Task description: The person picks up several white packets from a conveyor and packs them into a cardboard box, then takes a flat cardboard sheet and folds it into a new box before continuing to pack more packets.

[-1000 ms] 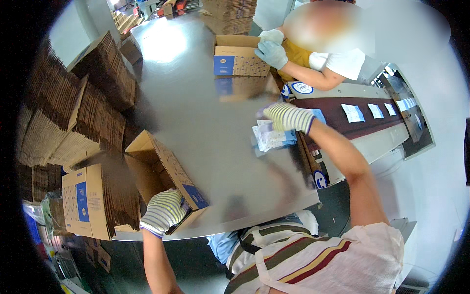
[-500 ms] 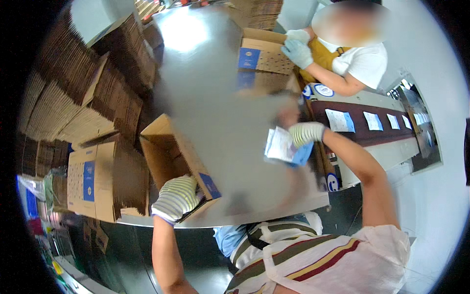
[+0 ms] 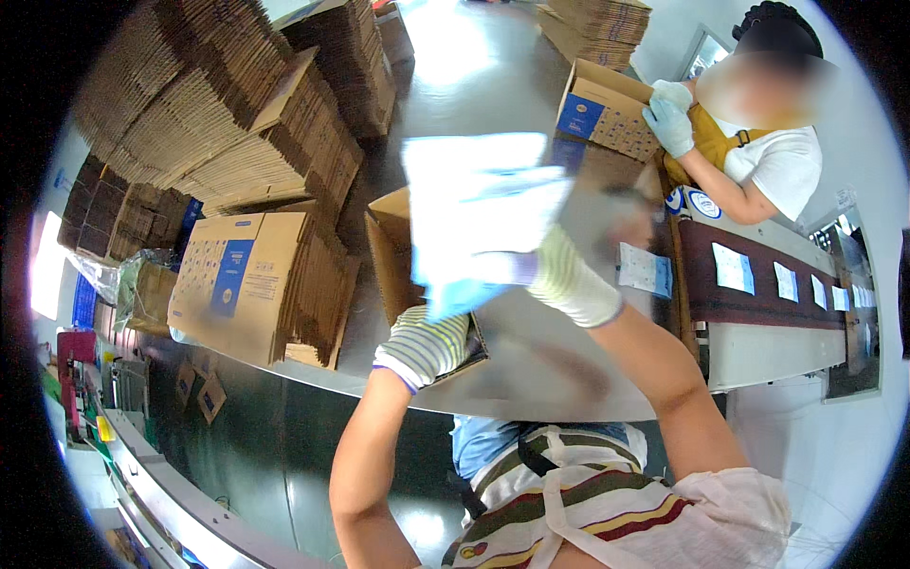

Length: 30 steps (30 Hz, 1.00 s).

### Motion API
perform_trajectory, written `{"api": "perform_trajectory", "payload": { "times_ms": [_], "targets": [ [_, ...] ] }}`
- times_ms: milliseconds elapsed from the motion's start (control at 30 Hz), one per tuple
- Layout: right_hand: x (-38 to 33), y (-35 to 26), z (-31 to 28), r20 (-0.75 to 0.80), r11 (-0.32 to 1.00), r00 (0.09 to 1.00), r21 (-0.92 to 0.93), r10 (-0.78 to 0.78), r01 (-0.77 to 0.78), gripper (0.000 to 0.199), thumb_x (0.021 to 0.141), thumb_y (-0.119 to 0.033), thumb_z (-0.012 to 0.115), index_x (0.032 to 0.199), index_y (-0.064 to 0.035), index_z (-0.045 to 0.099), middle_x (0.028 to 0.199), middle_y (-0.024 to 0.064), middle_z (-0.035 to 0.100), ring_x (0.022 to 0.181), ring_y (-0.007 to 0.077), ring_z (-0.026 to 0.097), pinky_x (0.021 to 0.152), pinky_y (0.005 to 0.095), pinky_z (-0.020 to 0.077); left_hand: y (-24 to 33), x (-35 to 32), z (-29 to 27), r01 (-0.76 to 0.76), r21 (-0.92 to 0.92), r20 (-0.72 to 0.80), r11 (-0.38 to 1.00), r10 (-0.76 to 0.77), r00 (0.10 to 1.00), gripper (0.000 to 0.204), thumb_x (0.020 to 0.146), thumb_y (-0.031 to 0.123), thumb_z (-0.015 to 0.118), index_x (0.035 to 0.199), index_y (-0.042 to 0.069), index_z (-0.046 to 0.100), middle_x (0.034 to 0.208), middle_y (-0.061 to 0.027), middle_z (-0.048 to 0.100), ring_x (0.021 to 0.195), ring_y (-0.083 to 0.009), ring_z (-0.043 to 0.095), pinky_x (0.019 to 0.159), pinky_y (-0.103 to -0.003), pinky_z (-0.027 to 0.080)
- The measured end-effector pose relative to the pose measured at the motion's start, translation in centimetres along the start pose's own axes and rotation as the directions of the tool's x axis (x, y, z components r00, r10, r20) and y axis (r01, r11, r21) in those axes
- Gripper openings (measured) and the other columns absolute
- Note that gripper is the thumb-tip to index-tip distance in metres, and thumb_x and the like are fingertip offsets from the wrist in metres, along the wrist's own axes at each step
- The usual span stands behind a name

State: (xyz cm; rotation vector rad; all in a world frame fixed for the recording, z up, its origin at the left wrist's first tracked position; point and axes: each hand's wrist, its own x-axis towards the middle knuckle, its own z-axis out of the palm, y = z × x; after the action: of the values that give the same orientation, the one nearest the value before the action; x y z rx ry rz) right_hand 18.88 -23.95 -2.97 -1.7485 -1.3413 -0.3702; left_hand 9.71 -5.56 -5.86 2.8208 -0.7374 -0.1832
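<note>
An open brown cardboard box [image 3: 393,251] with blue print stands on the steel table [image 3: 569,379]. My left hand [image 3: 424,344], in a striped glove, grips its near edge. My right hand [image 3: 569,280], also in a striped glove, holds a blurred stack of white and blue packets [image 3: 479,213] above the box's opening. The box's inside is hidden by the packets.
Stacks of flattened cartons [image 3: 209,133] fill the table's left and far side. A conveyor belt [image 3: 758,284] at right carries white and blue packets [image 3: 645,270]. A person across the table holds another carton [image 3: 607,114] with gloved hands [image 3: 668,119].
My right hand has carried the packets from the conveyor side leftward to over the open box. My left hand has stayed on the box's edge.
</note>
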Motion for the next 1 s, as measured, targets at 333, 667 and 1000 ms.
{"api": "perform_trajectory", "payload": {
  "times_ms": [333, 667, 1000],
  "targets": [
    [6.1, -1.5, 4.6, 0.388, 0.743, 0.715, -0.611, 0.581, -0.273, 0.082, 0.066, -0.045, 0.075, 0.130, -0.0014, 0.046, 0.121, 0.0194, 0.058, 0.121, 0.0296, 0.050, 0.112, 0.0520, 0.0220, 1.0, 0.7, -0.3, -0.019, 0.047, 0.055, 0.999, 0.016, 0.998, 0.027, 0.083, 0.022, 0.053, 0.086, -0.001, 0.066, 0.078, -0.0210, 0.067, 0.071, -0.0331, 0.067, 0.065, -0.043, 0.054],
    [2.5, 1.8, 4.3, 0.371, 0.675, 0.718, -0.714, 0.589, -0.185, 0.058, 0.075, -0.045, 0.066, 0.118, -0.0074, 0.060, 0.119, 0.0118, 0.061, 0.119, 0.0270, 0.051, 0.110, 0.0536, 0.0202, 1.9, 0.1, -9.0, -0.187, -0.034, -0.539, 0.982, 0.140, 0.830, 0.022, 0.088, 0.022, 0.055, 0.087, 0.002, 0.065, 0.083, -0.0178, 0.067, 0.076, -0.0347, 0.063, 0.067, -0.041, 0.050],
    [-0.4, -7.9, 1.7, 0.193, 0.919, 0.965, -0.384, 0.179, -0.093, 0.072, 0.070, -0.052, 0.070, 0.119, -0.0043, 0.049, 0.116, 0.0188, 0.052, 0.113, 0.0354, 0.048, 0.101, 0.0492, 0.0369, -6.0, 7.6, -2.3, 0.383, 0.223, -0.001, 0.897, -0.392, 0.920, 0.024, 0.089, 0.022, 0.051, 0.098, 0.005, 0.064, 0.098, -0.0214, 0.065, 0.093, -0.0367, 0.063, 0.080, -0.043, 0.051]
  ]
}}
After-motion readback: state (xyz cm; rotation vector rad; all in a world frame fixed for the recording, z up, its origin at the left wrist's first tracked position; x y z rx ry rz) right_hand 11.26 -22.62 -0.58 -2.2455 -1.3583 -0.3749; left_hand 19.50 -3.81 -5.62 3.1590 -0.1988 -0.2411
